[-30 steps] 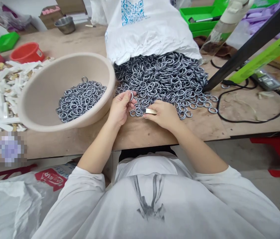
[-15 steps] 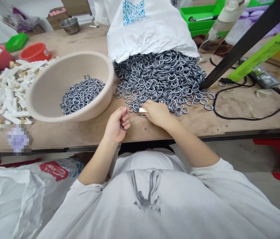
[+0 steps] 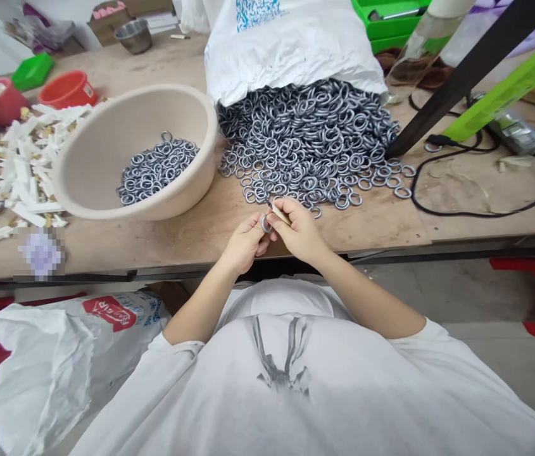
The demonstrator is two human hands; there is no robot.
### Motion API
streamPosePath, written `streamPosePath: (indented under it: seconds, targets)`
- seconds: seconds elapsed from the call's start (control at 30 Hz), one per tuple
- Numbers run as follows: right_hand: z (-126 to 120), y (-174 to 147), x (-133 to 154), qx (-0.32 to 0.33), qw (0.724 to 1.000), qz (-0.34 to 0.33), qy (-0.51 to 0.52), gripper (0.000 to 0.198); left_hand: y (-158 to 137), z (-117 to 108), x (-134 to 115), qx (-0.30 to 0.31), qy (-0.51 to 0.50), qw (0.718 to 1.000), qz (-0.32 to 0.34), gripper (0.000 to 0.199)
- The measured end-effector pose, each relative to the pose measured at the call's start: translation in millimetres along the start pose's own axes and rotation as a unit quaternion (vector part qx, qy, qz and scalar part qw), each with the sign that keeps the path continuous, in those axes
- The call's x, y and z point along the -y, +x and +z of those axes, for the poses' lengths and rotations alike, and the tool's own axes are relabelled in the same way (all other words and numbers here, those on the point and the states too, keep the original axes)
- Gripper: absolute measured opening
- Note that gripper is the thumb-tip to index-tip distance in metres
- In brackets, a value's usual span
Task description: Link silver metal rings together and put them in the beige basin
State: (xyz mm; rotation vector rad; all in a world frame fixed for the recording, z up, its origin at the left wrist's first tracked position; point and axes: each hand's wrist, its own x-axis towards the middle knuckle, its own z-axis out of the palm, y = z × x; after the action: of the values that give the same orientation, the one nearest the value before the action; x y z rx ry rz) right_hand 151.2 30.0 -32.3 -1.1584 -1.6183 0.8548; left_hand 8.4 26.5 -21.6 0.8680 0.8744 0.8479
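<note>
My left hand [image 3: 247, 244] pinches a dark grey ring [image 3: 266, 223] between thumb and fingers, over the table's front edge. Against it, my right hand [image 3: 299, 229] grips a thin, pale stick-like tool [image 3: 280, 215] with a dark tip, which meets the ring or lies right beside it. Just beyond my hands a large heap of similar rings [image 3: 295, 145] spills from a white sack [image 3: 290, 57]. To the left stands a beige basin [image 3: 81, 152] holding a smaller pile of grey rings [image 3: 160, 168].
White strips [image 3: 25, 171] lie scattered at the left, near a red bowl [image 3: 68, 90]. A black post [image 3: 438, 107] leans over the right side, with a black cable [image 3: 485, 214] looped on the wooden table [image 3: 153, 247]. A white bag [image 3: 44, 367] stands below the edge at left.
My hands have come together; the right has brought the tool back from the heap's edge to the left hand. The ring now shows at the left fingertips. The view has shifted slightly.
</note>
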Motion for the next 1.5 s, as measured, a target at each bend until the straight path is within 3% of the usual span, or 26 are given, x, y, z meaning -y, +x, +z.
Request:
streamPosePath:
  seconds: [0.13, 0.33, 0.53, 0.67, 0.83, 1.5]
  targets:
    - [1, -4, -3, 0.000, 1.000, -0.020, 0.017, 0.013, -3, 1, -2, -0.015, -0.022, 1.000, -0.017, 0.048]
    - [3, -5, -3, 0.013, 0.997, -0.025, 0.065, 0.031, -2, 1, 10, -0.047, -0.012, 0.999, 0.024, 0.051]
    - [1, 1, -5, -0.028, 0.995, 0.014, 0.096, 0.047, -2, 2, 10, 0.010, -0.001, 0.999, 0.042, 0.056]
    - [-8, -8, 1, 0.007, 0.998, -0.050, -0.024, 0.044, -3, 3, 4, -0.016, -0.045, 0.998, 0.041, 0.056]
    - [-7, -18, 6, 0.050, 0.982, -0.095, -0.153, 0.045, -2, 3, 3, -0.041, -0.074, 0.996, 0.014, 0.054]
    - [0, -17, -4, 0.023, 0.968, -0.138, -0.209, 0.060, -1, 6, 6, -0.077, -0.108, 0.991, 0.025, 0.053]
